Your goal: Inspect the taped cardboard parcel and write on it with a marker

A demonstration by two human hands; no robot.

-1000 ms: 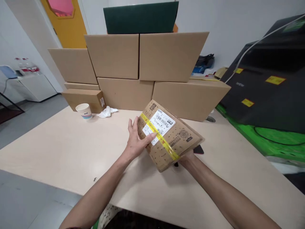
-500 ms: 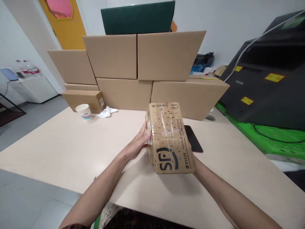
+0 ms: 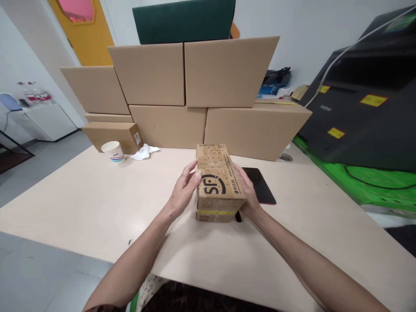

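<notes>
We hold a small parcel point(image 3: 218, 182) above the desk point(image 3: 81, 195), near its middle. Our left hand point(image 3: 182, 193) presses the parcel's left side and our right hand point(image 3: 247, 193) its right, each grip clamped on the parcel. Its long axis runs away from us, the logo face tilted up toward us and a yellow tape band along the near lower edge. A dark phone point(image 3: 261, 186) lies just right of it. Stacked cartons point(image 3: 195, 99) wall the far edge; bare desk lies to the left, up to a paper cup point(image 3: 113, 151).
</notes>
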